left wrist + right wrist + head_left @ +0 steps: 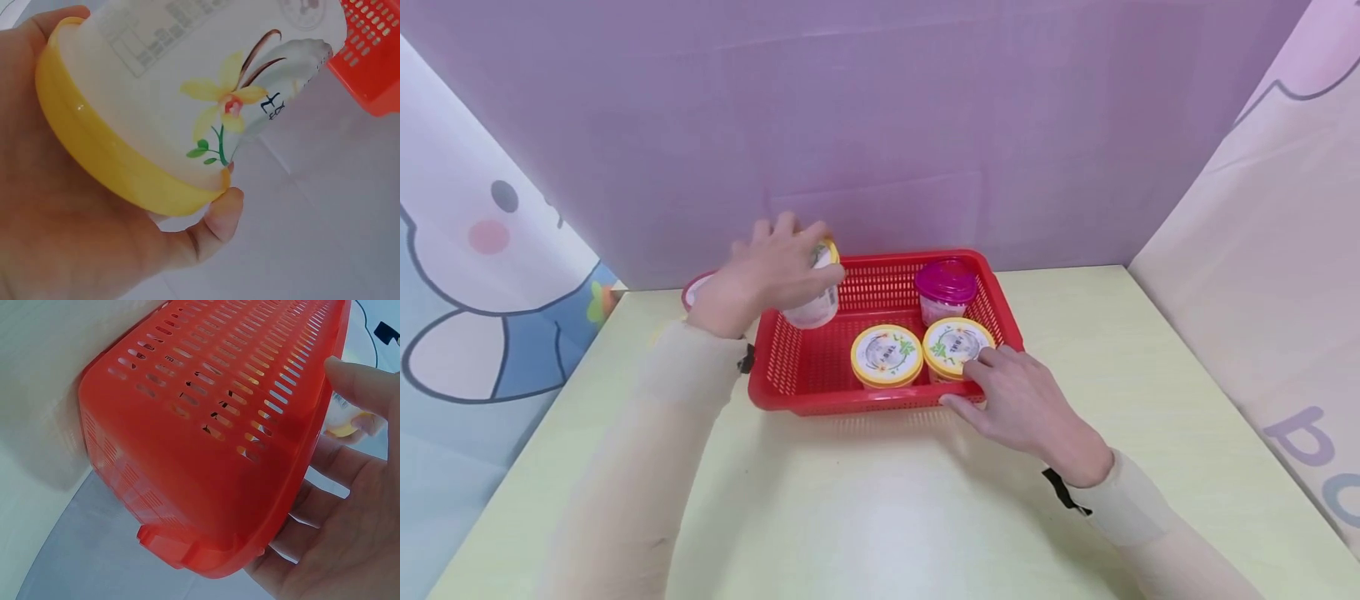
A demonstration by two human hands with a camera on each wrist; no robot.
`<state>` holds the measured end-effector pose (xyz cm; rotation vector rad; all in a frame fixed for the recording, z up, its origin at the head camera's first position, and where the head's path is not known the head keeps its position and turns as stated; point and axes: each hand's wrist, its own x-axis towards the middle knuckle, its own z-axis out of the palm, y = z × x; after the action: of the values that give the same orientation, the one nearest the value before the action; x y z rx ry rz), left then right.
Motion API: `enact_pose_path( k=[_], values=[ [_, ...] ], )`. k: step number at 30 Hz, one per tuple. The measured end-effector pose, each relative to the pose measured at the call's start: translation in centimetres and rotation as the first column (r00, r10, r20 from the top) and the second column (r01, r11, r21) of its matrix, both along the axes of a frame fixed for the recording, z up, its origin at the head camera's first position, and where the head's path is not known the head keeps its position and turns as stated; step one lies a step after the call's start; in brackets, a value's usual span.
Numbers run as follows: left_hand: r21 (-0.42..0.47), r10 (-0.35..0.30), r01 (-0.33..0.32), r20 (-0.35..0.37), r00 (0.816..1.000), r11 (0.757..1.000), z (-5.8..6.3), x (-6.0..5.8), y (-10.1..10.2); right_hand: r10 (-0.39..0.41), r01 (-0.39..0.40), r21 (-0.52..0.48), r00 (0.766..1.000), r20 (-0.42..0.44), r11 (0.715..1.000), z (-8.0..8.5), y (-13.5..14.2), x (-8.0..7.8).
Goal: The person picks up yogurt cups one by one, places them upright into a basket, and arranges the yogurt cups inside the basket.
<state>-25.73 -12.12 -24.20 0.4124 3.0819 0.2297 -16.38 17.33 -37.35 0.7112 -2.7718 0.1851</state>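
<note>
My left hand (767,271) grips a white tub with a yellow lid (814,310), tilted over the left end of the red plastic basket (762,367). In the left wrist view, the fingers and thumb curl round the yellow rim of the tub (144,119), which bears a printed yellow flower. At the basket's front right, my right hand (1022,400) holds the rim, thumb outside and fingers over it. Two yellow-lidded tubs, one left (886,357) and one right (951,342), stand inside along the front. Behind them is a tub with a magenta lid (946,287).
Partly hidden behind my left wrist, a red-rimmed lid (694,289) shows at the basket's left. The basket stands on a pale table (880,500) against a purple cloth backdrop (880,125). Printed cloths hang at the left (460,250) and right (1285,250).
</note>
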Motion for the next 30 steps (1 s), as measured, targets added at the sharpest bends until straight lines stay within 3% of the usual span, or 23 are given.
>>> enact_pose_path(
  k=[14, 23, 30],
  values=[
    [-0.027, -0.046, 0.046, 0.008, 0.999, 0.999, -0.4, -3.0, 3.1, -0.006, 0.006, -0.003, 1.0, 0.008, 1.0, 0.0, 0.0, 0.1],
    [-0.019, -0.051, 0.051, 0.022, 0.998, 0.999, -2.0, -4.5, 3.8, -0.014, 0.014, 0.001, 1.0, 0.018, 1.0, 0.0, -0.2, 0.2],
    [0.026, -0.021, 0.019, 0.061, 0.998, 0.999, -3.7, -5.8, 4.0, -0.016, 0.016, 0.0, 1.0, 0.014, 1.0, 0.0, -0.2, 0.2]
  ],
)
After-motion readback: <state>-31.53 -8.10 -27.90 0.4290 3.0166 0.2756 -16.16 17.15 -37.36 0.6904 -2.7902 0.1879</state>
